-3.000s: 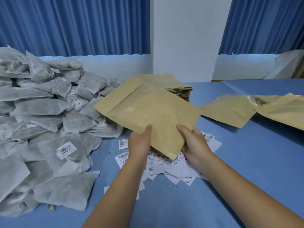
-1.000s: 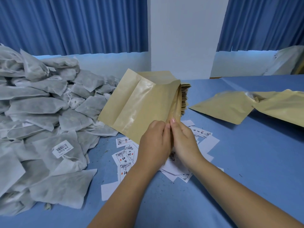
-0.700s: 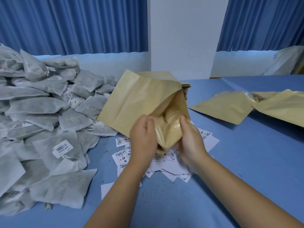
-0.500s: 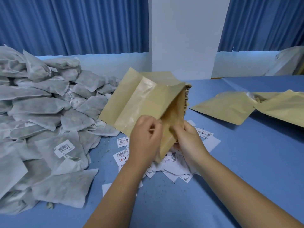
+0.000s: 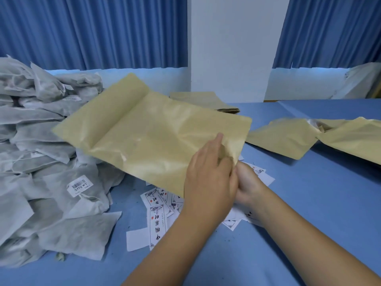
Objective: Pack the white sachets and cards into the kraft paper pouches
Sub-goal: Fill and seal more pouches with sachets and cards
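A flat kraft paper pouch (image 5: 152, 137) hangs tilted above the blue table (image 5: 309, 203), its far end over the sachet heap. My left hand (image 5: 208, 178) grips its near right corner, fingers lying on top. My right hand (image 5: 249, 186) sits just under that corner, blurred, its fingertips hidden behind the left hand. White printed cards (image 5: 157, 221) lie scattered on the table below both hands. A big heap of white sachets (image 5: 41, 141) fills the left side, one bearing a barcode label (image 5: 79, 185).
A stack of empty kraft pouches (image 5: 202, 100) stands behind the held one. More kraft pouches (image 5: 288, 137) lie at the right, near the table's far edge. A white pillar (image 5: 228, 48) and blue curtains (image 5: 92, 32) close off the back.
The pouch, held upright with both hands pulling its mouth apart, has swung down nearly flat. My hands have come together at its near right corner.
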Demonstrator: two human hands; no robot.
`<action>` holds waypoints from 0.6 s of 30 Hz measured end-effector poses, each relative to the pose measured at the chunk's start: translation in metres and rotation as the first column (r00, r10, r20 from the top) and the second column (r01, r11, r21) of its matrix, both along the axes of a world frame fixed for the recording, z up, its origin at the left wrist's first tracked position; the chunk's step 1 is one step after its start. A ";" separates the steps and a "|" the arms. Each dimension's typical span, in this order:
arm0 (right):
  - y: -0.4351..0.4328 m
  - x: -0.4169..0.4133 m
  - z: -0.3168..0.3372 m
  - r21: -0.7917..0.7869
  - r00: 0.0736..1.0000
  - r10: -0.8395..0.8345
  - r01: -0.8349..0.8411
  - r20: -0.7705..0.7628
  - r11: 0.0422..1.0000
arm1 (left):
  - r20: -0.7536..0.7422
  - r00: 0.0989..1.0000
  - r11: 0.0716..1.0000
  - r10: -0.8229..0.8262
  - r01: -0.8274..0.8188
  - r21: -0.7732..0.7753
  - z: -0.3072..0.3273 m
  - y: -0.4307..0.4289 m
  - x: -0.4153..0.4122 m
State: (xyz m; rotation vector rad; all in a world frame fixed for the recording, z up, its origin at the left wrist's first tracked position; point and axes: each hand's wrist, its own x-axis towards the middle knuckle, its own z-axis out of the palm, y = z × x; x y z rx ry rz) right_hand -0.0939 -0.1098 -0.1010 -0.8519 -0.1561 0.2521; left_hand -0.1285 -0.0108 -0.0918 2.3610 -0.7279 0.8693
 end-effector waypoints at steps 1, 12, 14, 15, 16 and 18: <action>-0.001 0.000 -0.001 -0.026 0.999 0.013 -0.014 -0.038 1.000 | -0.027 0.999 0.999 0.039 -0.039 0.008 0.000 -0.002 -0.003; -0.004 0.000 -0.006 -0.645 0.993 -0.118 0.083 -0.011 0.760 | -0.320 0.945 0.980 -0.069 0.004 -0.198 -0.011 0.022 0.020; -0.004 0.003 -0.009 -0.771 0.959 -0.223 0.273 0.173 0.575 | -0.315 0.945 0.961 -0.084 -0.006 -0.276 -0.012 0.026 0.026; -0.004 0.004 -0.011 -0.806 0.947 -0.242 0.310 0.212 0.504 | -0.309 0.948 0.928 -0.079 -0.044 -0.371 -0.012 0.029 0.028; -0.005 0.006 -0.013 -0.823 0.950 -0.241 0.296 0.199 0.485 | -0.301 0.950 0.867 -0.079 -0.084 -0.492 -0.012 0.033 0.031; -0.004 0.008 -0.016 -0.850 0.960 -0.229 0.255 0.164 0.461 | -0.295 0.954 0.758 -0.050 -0.156 -0.633 -0.013 0.040 0.036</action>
